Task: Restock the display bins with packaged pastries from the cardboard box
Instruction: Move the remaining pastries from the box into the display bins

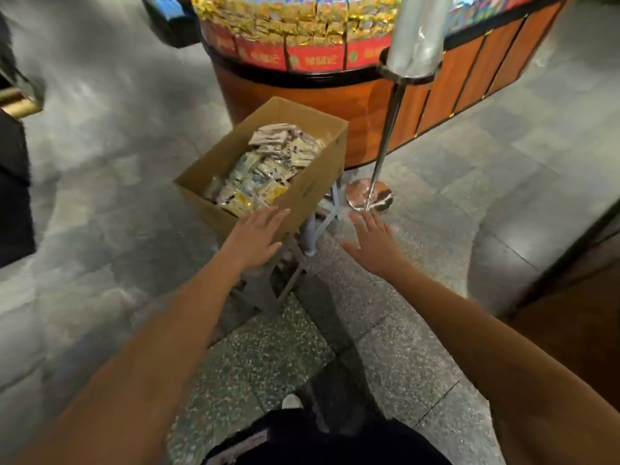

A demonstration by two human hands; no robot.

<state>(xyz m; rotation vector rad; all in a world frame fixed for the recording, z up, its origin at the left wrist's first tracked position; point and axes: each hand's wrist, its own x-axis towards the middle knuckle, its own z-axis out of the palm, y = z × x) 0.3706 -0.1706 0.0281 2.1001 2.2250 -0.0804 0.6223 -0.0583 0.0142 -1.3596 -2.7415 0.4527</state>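
1. The cardboard box (312,191) sits on a small stool (317,226) and overhangs its edges, so a one-sided grab could tip it and spill the packaged pastries (268,162)
2. Both hands are empty with fingers straight: left hand (256,236) at the box's near corner, right hand (372,245) apart from it
3. The box's long axis seems to run away toward the display bins (302,31), open top up

Speckled grey floor tiles (419,347) — glossy in places — with a chrome post (385,139) standing.
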